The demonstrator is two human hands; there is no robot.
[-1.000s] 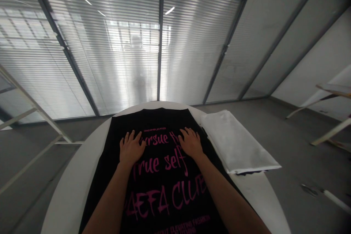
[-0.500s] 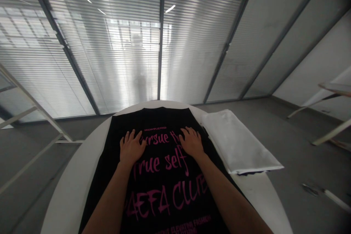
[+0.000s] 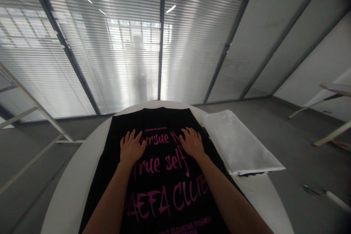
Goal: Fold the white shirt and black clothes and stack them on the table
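"While I look at the black cloth (image 3: 161, 179), I wonder: where is it, with respect to the table (image 3: 72, 179)?"

"It lies spread on top of the table, its far end near to the table's far edge, and the pink lettering (image 3: 150, 204) is turned upward."

"And the hands?"

"They are apart from each other. The left hand (image 3: 132, 148) lies toward the table's left side, the right hand (image 3: 192, 142) toward its right side, both on the black cloth, with fingers loosely spread. Neither seems to grip anything. How strongly they press, I cannot tell."

"What could go wrong, in your opinion?"

"If they push unevenly, I think the fabric may wrinkle, or turn crooked on the table."

"And the white folded cloth (image 3: 240, 144)?"

"It lies at the table's right side, and one corner reaches beyond the edge. A careless sweep of the right hand could, I judge, make it slide off."
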